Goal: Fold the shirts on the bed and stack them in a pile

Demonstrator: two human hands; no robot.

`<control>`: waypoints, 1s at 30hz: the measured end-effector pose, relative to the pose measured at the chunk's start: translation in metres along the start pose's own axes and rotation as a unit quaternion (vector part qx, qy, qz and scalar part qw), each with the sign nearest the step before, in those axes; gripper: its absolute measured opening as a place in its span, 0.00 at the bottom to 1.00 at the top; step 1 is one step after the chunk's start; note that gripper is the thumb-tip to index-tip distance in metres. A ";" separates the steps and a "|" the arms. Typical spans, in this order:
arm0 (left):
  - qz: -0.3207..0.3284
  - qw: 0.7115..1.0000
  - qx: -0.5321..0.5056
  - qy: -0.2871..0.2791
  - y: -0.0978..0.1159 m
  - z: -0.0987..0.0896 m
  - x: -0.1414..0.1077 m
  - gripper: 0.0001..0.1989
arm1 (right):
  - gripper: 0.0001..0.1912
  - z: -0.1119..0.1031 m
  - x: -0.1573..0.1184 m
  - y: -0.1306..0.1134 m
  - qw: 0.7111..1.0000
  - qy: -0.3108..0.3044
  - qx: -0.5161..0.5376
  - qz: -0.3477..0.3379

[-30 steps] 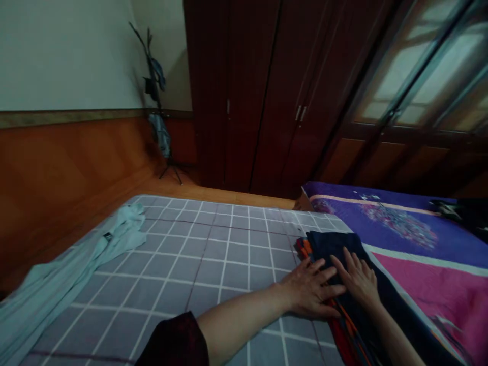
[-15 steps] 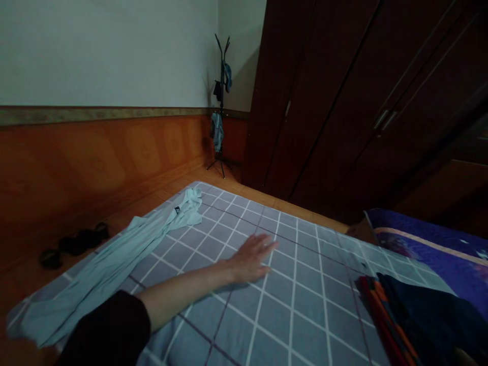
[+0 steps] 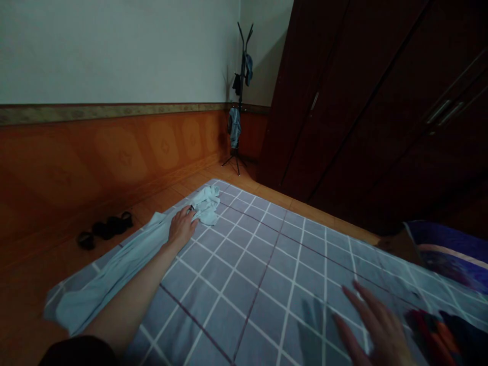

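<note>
A pale light-blue shirt (image 3: 133, 259) lies stretched along the left edge of the bed, its far end bunched around a small dark label. My left hand (image 3: 183, 226) is on the shirt close to that label, thumb and fingers somewhat apart. Over the checked sheet at the lower right hovers my right hand (image 3: 375, 325), blurred, with its fingers spread and nothing in it. Just right of it sits a stack of folded clothes (image 3: 438, 333) in red, orange and dark navy, partly cut off by the frame.
The grey checked bed (image 3: 244, 274) fills the foreground. Dark shoes (image 3: 110, 227) stand on the floor to its left. A black coat rack (image 3: 241, 91) with garments is in the corner, beside a dark wooden wardrobe (image 3: 343, 112). Purple bedding (image 3: 450, 254) lies at the right.
My left hand has moved from above the middle of the sheet leftward onto the shirt. My right hand has come away from the folded stack, and the view has turned left.
</note>
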State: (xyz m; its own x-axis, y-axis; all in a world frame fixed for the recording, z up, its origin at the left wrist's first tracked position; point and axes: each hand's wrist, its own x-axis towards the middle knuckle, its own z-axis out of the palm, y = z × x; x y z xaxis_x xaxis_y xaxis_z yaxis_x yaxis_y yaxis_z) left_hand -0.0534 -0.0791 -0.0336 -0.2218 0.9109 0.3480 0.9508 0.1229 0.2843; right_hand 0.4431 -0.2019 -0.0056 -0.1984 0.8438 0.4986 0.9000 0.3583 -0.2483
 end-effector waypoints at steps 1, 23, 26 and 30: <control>-0.007 1.000 -0.005 0.001 0.000 0.000 0.003 0.15 | 0.26 0.016 0.005 -0.016 0.999 0.001 0.019 -0.034; 0.356 0.681 -0.419 -0.483 0.206 -0.061 -0.127 0.11 | 0.22 0.060 -0.002 -0.038 0.953 -0.034 0.293 0.074; 0.252 0.773 -0.374 -0.446 0.186 -0.065 -0.107 0.10 | 0.26 0.054 0.003 -0.050 0.944 -0.053 0.321 0.047; 0.209 0.834 -0.329 -0.390 0.156 -0.053 -0.106 0.09 | 0.14 0.048 0.004 -0.054 0.893 -0.036 0.439 0.095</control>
State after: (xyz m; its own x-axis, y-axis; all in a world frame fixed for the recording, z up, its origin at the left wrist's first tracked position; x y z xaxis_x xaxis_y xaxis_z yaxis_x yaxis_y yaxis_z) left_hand 0.1072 -0.1769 0.0210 0.5524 0.8303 -0.0746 0.5277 -0.2790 0.8023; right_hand 0.3753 -0.1984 -0.0297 -0.1273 0.9347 0.3318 0.2747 0.3547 -0.8937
